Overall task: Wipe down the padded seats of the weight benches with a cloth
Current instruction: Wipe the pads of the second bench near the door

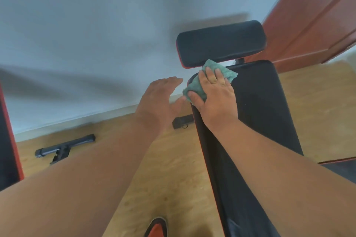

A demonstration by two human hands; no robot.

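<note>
A long black bench pad (pixel 264 113) with a red edge runs from the lower middle up to the right. A separate black headrest pad (pixel 221 43) sits just beyond its far end. My right hand (pixel 215 98) lies flat on a green cloth (pixel 223 70), pressing it on the pad's far left corner, thumb wrapped over the cloth's near edge. My left hand (pixel 159 102) hovers in the air just left of the bench, fingers apart, holding nothing.
Wooden floor (pixel 173 159) under the bench. A black bench foot bar (pixel 65 147) lies on the floor at left. A small black bracket (pixel 182 121) sits by the white wall (pixel 96 44). Another black-and-red pad (pixel 7 140) stands at the left edge. A red-brown door (pixel 317 15) is at right.
</note>
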